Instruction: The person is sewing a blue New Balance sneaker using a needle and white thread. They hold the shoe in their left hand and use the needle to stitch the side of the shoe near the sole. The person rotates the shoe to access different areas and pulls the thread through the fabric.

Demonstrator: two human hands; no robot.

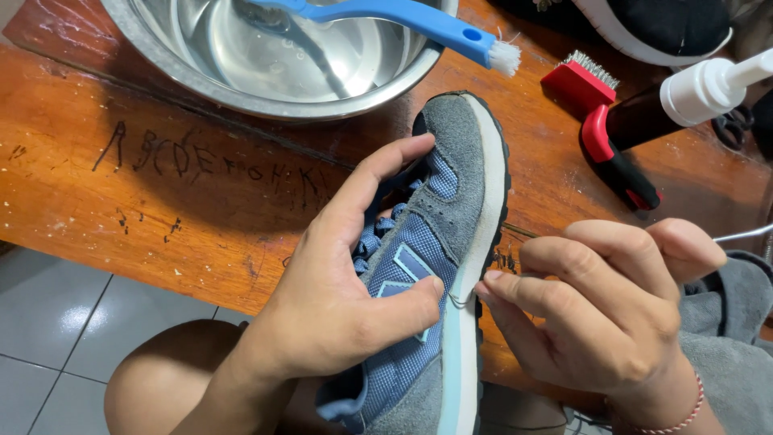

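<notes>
L hand (338, 310) gripped blue sneaker (439, 266) on its side; R hand (608, 310) pinched thin wire (461, 301) at midsole. Mid-clean, apparently; next needs steady hold.

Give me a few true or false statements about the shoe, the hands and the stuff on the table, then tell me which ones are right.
1. The left hand grips the blue and grey sneaker. True.
2. The right hand holds the blue brush. False: that brush rests across the metal bowl; the right hand's fingertips pinch something thin at the shoe's pale sole edge.
3. The metal bowl holds clear water. True.
4. The red wire brush lies inside the bowl. False: it lies on the wooden table, right of the shoe.
5. A white spray nozzle shows at the right. True.
</notes>
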